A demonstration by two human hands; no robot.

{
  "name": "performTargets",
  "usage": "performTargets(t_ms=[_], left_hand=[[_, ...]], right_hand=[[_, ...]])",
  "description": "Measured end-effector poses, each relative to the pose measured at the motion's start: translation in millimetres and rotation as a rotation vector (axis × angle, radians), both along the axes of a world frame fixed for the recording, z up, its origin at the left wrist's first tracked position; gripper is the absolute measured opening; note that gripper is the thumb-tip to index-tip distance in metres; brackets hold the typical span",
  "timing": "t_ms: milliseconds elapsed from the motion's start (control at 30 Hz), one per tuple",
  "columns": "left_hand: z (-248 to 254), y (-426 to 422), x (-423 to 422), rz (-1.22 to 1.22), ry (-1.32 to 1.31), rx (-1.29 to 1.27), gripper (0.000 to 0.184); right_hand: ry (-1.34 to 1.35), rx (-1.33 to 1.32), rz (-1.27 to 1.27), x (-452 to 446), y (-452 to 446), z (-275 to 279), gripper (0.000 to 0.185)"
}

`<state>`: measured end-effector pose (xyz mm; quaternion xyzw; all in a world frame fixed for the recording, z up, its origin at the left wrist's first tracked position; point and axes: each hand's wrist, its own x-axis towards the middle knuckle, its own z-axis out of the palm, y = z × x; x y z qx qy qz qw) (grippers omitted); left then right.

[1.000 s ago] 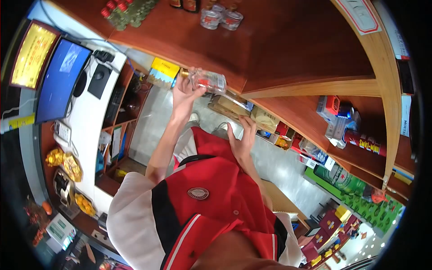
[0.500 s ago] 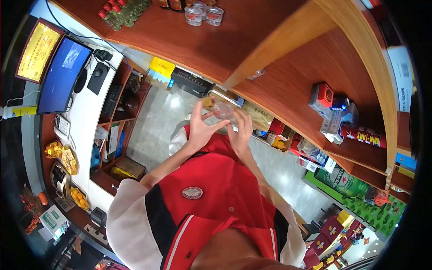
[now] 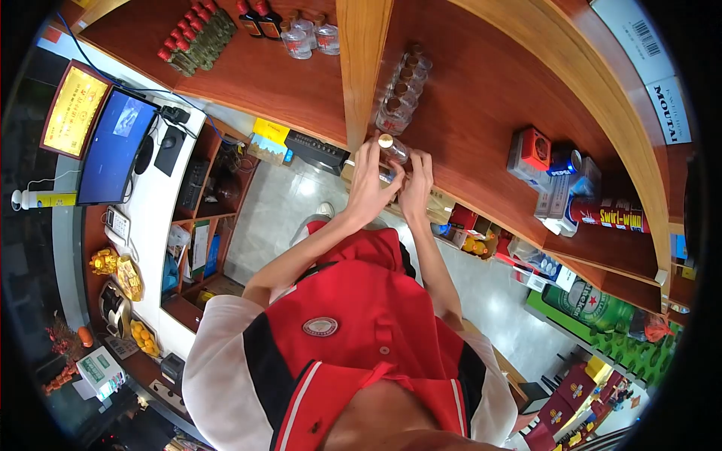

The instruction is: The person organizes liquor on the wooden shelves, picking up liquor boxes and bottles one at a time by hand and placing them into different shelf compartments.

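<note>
A small clear glass bottle (image 3: pixel 395 152) with a gold cap is at the front edge of the wooden shelf, between my two hands. My left hand (image 3: pixel 368 184) is closed on its left side, fingertips near the cap. On the other side, the bent fingers of my right hand (image 3: pixel 415 188) grip the bottle too. Just behind it, a row of similar clear bottles (image 3: pixel 392 116) runs back along the upright wooden divider (image 3: pixel 361 75). My hands partly cover the held bottle's lower part, so I cannot tell whether it touches the shelf.
Left of the divider stand red-capped bottles (image 3: pixel 197 37), dark bottles (image 3: pixel 259 19) and clear bottles (image 3: pixel 297 41). A Pepsi can (image 3: pixel 564 163), boxes and a Swirl-wind canister (image 3: pixel 609 216) occupy the right shelf. A white counter (image 3: pixel 177 143) with a monitor (image 3: pixel 116 146) lies left.
Both hands have moved up and forward with the bottle, from over the floor to the shelf edge. The view has shifted, so the row of clear bottles now shows.
</note>
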<state>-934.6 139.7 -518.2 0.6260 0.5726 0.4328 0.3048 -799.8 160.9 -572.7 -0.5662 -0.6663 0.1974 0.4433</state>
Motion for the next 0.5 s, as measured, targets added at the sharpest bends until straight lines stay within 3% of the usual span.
performTargets(t_ms=[333, 433, 500], left_hand=[[-8, 0, 4, 0.050, 0.011, 0.170, 0.083], [-9, -19, -6, 0.058, 0.026, 0.232, 0.066], [-17, -32, -28, 0.020, -0.115, 0.215, 0.039]], right_hand=[[-0.012, -0.029, -0.005, -14, 21, -7, 0.051], [0.012, -0.031, -0.024, -19, 24, -5, 0.057], [-0.086, -0.045, -0.083, -23, 26, 0, 0.061]])
